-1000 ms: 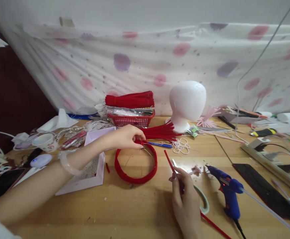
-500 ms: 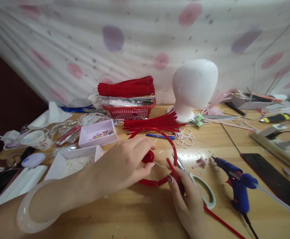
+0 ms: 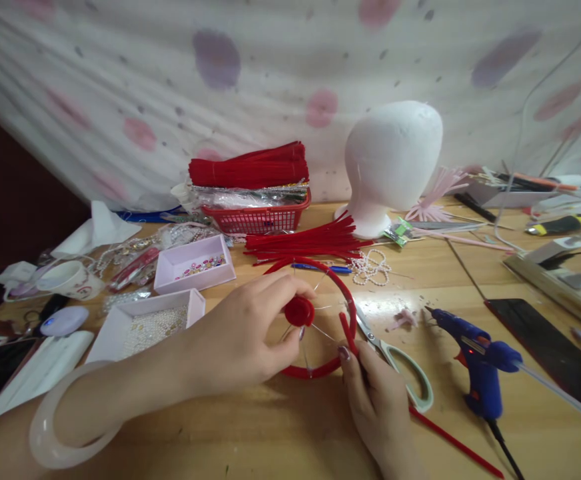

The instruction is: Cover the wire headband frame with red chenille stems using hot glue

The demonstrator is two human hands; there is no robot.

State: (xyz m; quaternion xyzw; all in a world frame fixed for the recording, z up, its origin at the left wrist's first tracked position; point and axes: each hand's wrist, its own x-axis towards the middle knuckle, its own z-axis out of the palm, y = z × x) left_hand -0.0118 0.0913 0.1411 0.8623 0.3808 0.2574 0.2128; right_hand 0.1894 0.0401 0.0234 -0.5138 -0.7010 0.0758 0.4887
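Observation:
A red hoop (image 3: pixel 353 310) with thin wires across it lies over the wooden table. Near its middle is a red coil (image 3: pixel 299 311), pinched at its left side between the thumb and fingers of my left hand (image 3: pixel 260 327). My right hand (image 3: pixel 374 390) is closed on a red fuzzy strip (image 3: pixel 348 332) at the hoop's right edge; the strip's short end points up between thumb and fingers. A long red piece (image 3: pixel 455 441) comes out below this hand toward the lower right.
Green-handled scissors (image 3: pixel 410 377) lie beside my right hand, with a blue glue gun (image 3: pixel 475 357) further right. White boxes of beads (image 3: pixel 195 263) stand left. Behind are red strips (image 3: pixel 305 243), a basket (image 3: pixel 258 220) and a foam head (image 3: pixel 393 160).
My left fingers have shifted slightly left on the red coil, so more of it shows. My right hand has moved a little down and right. The view has shifted slightly.

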